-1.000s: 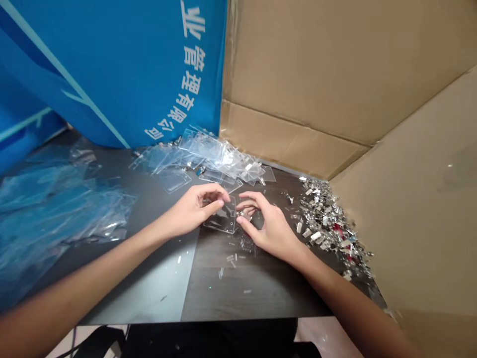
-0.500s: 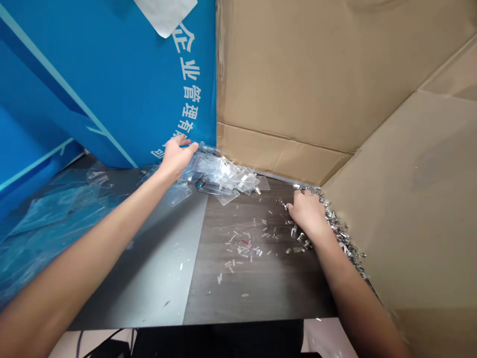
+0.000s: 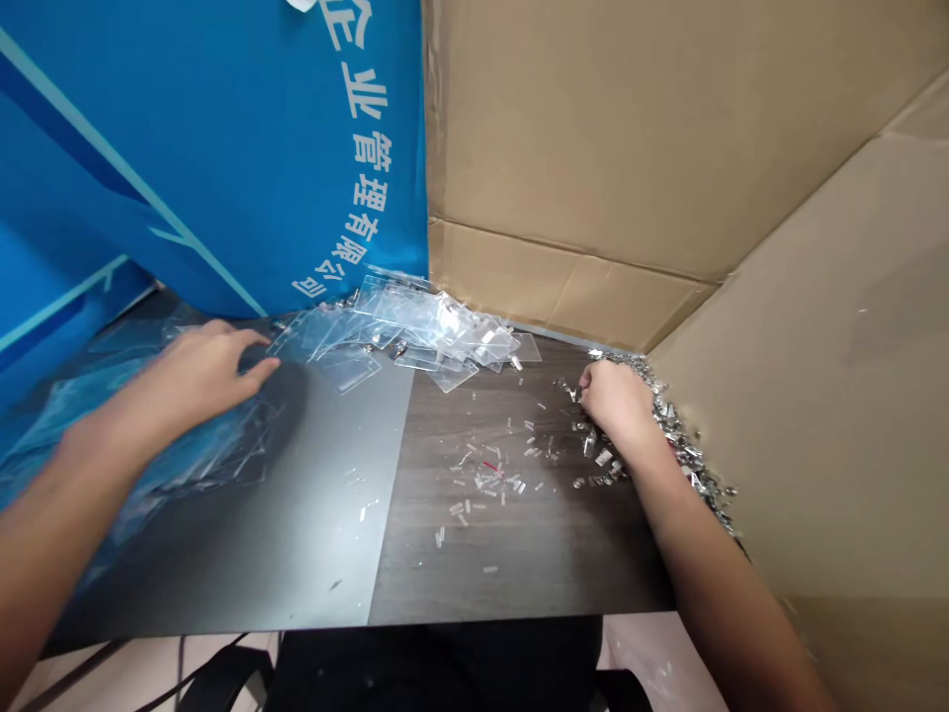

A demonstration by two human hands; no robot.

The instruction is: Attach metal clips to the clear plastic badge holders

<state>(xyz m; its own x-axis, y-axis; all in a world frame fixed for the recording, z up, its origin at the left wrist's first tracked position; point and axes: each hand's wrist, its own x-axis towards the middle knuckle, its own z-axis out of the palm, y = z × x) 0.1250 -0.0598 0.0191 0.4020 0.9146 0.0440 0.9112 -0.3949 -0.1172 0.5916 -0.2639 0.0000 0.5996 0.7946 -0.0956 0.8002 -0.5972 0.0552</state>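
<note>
My left hand (image 3: 215, 371) hovers over the left side of the table, fingers apart and nothing in them. Beneath and beside it lies a spread of clear plastic sleeves (image 3: 229, 445), looking bluish. A heap of clear, stiff card holders (image 3: 415, 321) lies at the back against the blue panel. On the right, my right hand (image 3: 617, 396) rests at a long pile of small silver metal clips (image 3: 686, 455). Its fingers are curled in among the clips, and their tips are hidden. Whatever they pinch does not show clearly.
Tiny clear plastic strips (image 3: 481, 485) lie scattered over the dark wood-grain table (image 3: 519, 583), with a small red piece (image 3: 490, 465) among them. A blue printed panel (image 3: 259, 148) and cardboard walls (image 3: 593, 129) enclose the back and right. A chair armrest (image 3: 229, 677) shows below.
My left hand has moved left and toward me, from the card holder heap to above the plastic sleeves. My right hand stays at the clips, its fingers more curled. The view has shifted slightly.
</note>
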